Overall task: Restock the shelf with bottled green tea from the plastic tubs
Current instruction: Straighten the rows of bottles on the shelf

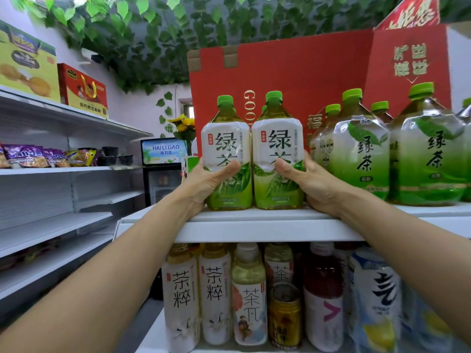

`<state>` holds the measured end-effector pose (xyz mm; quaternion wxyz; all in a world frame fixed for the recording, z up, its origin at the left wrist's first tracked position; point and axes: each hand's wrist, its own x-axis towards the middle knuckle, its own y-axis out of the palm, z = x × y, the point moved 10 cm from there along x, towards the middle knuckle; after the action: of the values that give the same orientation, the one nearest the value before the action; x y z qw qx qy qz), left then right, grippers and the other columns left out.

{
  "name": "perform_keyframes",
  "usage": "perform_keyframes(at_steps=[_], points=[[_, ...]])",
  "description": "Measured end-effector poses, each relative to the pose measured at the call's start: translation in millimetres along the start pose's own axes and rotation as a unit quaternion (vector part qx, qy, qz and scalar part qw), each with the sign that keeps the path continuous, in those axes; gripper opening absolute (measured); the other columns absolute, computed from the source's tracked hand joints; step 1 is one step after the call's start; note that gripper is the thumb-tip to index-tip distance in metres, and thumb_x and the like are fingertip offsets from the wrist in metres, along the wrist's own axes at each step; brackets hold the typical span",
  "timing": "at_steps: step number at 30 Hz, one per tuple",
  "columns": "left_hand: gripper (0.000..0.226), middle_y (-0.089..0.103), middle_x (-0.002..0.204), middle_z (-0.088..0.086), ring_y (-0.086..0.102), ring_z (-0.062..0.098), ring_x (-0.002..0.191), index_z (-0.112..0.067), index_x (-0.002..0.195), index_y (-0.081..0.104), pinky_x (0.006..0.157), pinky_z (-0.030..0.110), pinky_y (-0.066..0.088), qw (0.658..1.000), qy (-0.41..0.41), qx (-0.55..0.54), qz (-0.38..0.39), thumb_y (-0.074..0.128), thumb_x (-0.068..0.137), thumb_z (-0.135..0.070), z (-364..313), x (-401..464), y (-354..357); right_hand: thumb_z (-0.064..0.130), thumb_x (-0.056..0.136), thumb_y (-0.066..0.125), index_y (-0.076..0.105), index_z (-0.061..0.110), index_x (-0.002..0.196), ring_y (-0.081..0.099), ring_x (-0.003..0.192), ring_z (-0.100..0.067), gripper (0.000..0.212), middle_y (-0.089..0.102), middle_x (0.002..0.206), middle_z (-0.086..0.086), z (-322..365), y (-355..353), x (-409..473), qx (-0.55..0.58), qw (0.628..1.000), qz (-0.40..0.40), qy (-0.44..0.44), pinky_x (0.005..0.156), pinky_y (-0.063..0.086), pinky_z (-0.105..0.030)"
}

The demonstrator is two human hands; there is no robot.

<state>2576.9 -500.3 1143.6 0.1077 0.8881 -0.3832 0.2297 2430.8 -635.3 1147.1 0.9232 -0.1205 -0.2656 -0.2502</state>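
Two large green tea bottles with white-and-green labels and green caps stand side by side on the white top shelf (254, 220). My left hand (204, 184) grips the left bottle (226, 143) around its lower half, thumb across the front. My right hand (313, 184) grips the right bottle (277, 141) the same way. More caps show behind both bottles. The plastic tubs are out of view.
Several bigger green tea bottles (362, 154) stand to the right on the same shelf. A red carton (305, 72) rises behind them. The shelf below holds mixed drink bottles (216, 296) and a can (285, 314). White side shelves (51, 171) with snacks run along the left.
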Motion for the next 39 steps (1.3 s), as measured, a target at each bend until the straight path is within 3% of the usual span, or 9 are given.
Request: perform_keyframes(at_steps=[3,7,15,19,24,27,31,34,39], points=[[0.139,0.069,0.125,0.009,0.065,0.029,0.117,-0.021,0.142,0.047,0.105,0.055,0.048,1.000,0.001,-0.006,0.006,0.096,0.019,-0.063,0,0,2,0.063,0.062,0.079,0.037,0.041,0.138,0.058,0.119,-0.021,0.089,0.062,0.123,0.010,2,-5,0,-0.050,0.998,-0.032,-0.019,0.104,0.047,-0.049],[0.141,0.070,0.125,0.009,0.066,0.029,0.116,-0.020,0.142,0.046,0.105,0.053,0.049,1.000,0.006,-0.011,0.012,0.096,0.018,-0.062,0,3,2,0.075,0.050,0.080,0.033,0.040,0.143,0.056,0.122,-0.021,0.109,0.060,0.126,0.011,3,-5,1,-0.076,0.996,-0.029,-0.025,0.108,0.042,-0.053],[0.137,0.056,0.141,0.003,0.053,0.025,0.130,-0.024,0.150,0.035,0.113,0.049,0.040,0.986,0.022,0.137,-0.088,0.081,0.035,-0.082,-16,-18,-6,0.041,0.092,0.065,0.032,0.022,0.145,0.052,0.118,-0.011,0.065,0.055,0.130,0.009,25,1,-31,-0.254,0.958,-0.120,-0.059,0.107,0.042,-0.037],[0.095,0.027,0.155,0.006,0.025,0.022,0.145,-0.017,0.157,0.017,0.120,0.043,0.026,0.911,0.197,0.301,-0.203,0.068,0.087,-0.056,-56,-70,18,0.027,0.097,0.059,0.030,0.016,0.150,0.039,0.137,-0.017,0.061,0.043,0.148,0.000,28,1,-65,-0.344,0.932,-0.081,-0.077,0.108,0.030,-0.024],[0.077,0.027,0.157,0.008,0.022,0.017,0.149,-0.010,0.152,0.030,0.123,0.032,0.023,0.856,0.380,0.347,-0.056,0.066,0.090,-0.038,-75,-119,136,0.012,0.093,0.064,0.051,0.013,0.140,0.048,0.128,-0.017,0.048,0.053,0.135,-0.001,58,-47,-104,-0.400,0.888,-0.134,-0.184,0.109,0.041,-0.040],[0.081,0.020,0.162,0.005,0.014,0.010,0.151,-0.012,0.156,0.022,0.123,0.024,0.014,0.879,0.321,0.351,0.025,0.068,0.093,-0.035,-60,-111,197,0.006,0.089,0.065,0.058,0.010,0.129,0.049,0.119,-0.019,0.040,0.051,0.119,0.001,82,-107,-124,-0.420,0.855,-0.219,-0.209,0.106,0.042,-0.040],[0.103,-0.001,0.169,-0.002,0.004,0.013,0.154,-0.016,0.160,-0.006,0.124,0.032,0.007,0.940,0.139,0.309,0.033,0.068,0.093,-0.041,-29,-61,226,0.011,0.089,0.066,0.045,0.009,0.138,0.036,0.131,-0.025,0.053,0.041,0.135,-0.011,93,-196,-136,-0.442,0.825,-0.322,-0.141,0.115,0.028,-0.034],[0.123,0.013,0.168,0.005,0.017,0.023,0.153,-0.019,0.159,-0.014,0.124,0.047,0.018,0.974,0.041,0.221,0.011,0.079,0.083,-0.044,-10,-28,228,0.015,0.089,0.069,0.028,0.009,0.151,0.022,0.145,-0.022,0.074,0.027,0.154,-0.010,78,-226,-131,-0.461,0.838,-0.278,-0.089,0.117,0.015,-0.027],[0.120,0.041,0.152,0.000,0.039,0.021,0.140,-0.019,0.159,0.005,0.112,0.033,0.028,0.989,0.022,0.147,-0.006,0.088,0.074,-0.033,4,-10,224,0.021,0.088,0.072,0.012,0.018,0.158,0.031,0.142,-0.021,0.092,0.029,0.157,-0.006,65,-227,-126,-0.497,0.837,-0.213,-0.085,0.112,0.028,-0.032]])
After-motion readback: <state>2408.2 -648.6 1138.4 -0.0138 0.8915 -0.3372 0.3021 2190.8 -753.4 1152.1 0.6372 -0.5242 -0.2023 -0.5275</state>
